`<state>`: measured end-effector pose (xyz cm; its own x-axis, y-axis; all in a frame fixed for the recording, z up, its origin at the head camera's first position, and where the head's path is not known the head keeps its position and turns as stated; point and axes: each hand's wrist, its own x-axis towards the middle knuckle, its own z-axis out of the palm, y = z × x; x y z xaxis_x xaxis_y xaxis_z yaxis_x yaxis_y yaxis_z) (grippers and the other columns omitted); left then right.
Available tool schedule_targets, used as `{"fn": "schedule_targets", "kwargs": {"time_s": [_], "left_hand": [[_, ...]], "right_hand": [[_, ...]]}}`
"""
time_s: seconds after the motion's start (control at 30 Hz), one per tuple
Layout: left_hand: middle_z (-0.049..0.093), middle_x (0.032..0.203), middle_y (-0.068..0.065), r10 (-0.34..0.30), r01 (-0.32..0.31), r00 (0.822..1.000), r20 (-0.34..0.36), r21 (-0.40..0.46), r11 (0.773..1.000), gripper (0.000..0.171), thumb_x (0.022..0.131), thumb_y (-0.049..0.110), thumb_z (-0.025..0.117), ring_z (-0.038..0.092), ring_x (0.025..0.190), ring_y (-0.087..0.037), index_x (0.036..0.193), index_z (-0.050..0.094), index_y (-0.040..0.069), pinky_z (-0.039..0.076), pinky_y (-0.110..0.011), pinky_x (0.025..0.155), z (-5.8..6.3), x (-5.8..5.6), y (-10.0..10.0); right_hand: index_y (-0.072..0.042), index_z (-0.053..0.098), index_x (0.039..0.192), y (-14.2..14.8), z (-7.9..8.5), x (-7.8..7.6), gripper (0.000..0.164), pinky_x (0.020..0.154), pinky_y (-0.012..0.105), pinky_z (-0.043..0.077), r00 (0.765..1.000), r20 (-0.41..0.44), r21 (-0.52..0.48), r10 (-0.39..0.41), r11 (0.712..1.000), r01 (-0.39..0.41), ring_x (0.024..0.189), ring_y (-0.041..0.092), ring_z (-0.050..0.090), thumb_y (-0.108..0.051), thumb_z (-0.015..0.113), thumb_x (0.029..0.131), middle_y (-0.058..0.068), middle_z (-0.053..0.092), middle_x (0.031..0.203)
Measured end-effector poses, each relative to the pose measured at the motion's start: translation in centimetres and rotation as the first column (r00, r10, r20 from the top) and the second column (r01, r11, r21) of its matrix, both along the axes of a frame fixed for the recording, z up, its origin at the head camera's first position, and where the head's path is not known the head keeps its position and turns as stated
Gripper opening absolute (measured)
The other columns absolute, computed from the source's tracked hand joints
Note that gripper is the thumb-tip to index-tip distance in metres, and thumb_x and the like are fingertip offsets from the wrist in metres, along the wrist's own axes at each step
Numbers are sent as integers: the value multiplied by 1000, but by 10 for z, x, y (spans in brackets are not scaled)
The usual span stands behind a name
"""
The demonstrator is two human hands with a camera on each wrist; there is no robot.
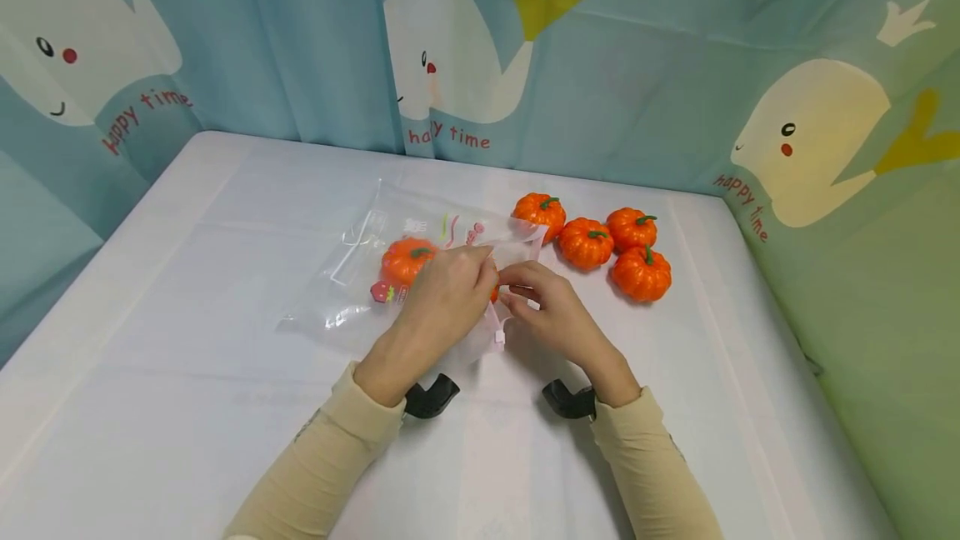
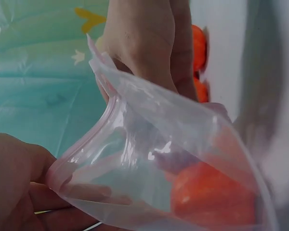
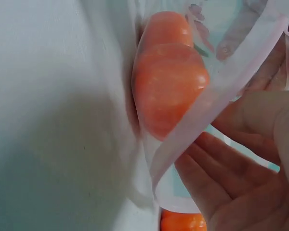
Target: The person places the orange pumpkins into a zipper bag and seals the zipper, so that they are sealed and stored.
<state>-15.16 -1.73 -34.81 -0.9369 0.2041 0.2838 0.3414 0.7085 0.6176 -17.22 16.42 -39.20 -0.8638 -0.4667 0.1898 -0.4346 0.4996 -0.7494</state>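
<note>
On the white tabletop (image 1: 187, 423), my left hand (image 1: 453, 282) pinched the pink-edged rim of a clear printed plastic bag (image 1: 330, 294); my right hand (image 1: 551, 307), loosely spread, stood released at its mouth. Two ribbed orange pumpkins (image 3: 168, 89) lay inside, both distinct only from my right wrist; four more pumpkins (image 1: 587, 243) clustered inside the far edge.

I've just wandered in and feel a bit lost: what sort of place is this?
Probably a curtained-off tabletop set: a blue-green fabric curtain printed with white whales hangs behind a white table, where glossy, ribbed orange pumpkins lie.
</note>
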Motion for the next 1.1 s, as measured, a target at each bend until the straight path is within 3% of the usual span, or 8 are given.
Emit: {"fn": "schedule_targets", "kwargs": {"time_s": [0.3,0.57,0.67,0.8,1.1], "left_hand": [[38,61,-1,-11,11,999,-44,15,1000,32,97,9,47,42,56,-18,65,49,11,32,-26,52,-1,1,1],[35,61,0,-21,21,999,-34,-2,1000,31,98,10,47,43,56,-19,67,51,11,31,-27,52,1,2,2],[38,60,0,-14,14,1000,-25,-21,1000,29,98,12,48,46,57,-19,71,56,11,34,-26,53,1,2,2],[34,60,0,-10,10,1000,-23,-33,999,31,98,11,49,43,55,-18,68,53,10,32,-26,53,0,1,2],[28,62,1,2,-2,1000,-2,-4,1000,36,98,11,48,36,53,-16,62,43,12,25,-25,50,-3,0,0]], "right_hand": [[-4,66,125,0,-1,-1,36,102,43,49,991,6,63,137,989,-137,122,25,59,5,52,94,10,61,137],[-5,64,129,4,-1,-2,38,102,42,49,984,30,78,174,981,-176,123,25,59,3,52,93,11,59,139],[-5,63,131,9,2,-2,38,105,42,47,989,61,68,135,988,-139,128,25,57,0,53,95,10,59,139],[-3,62,131,21,10,-3,36,107,45,45,996,75,65,51,996,-55,130,26,55,-4,58,95,10,60,137],[-4,62,130,51,23,-5,37,104,51,46,995,-19,117,-98,988,100,126,32,57,-11,65,94,11,62,134]]}}
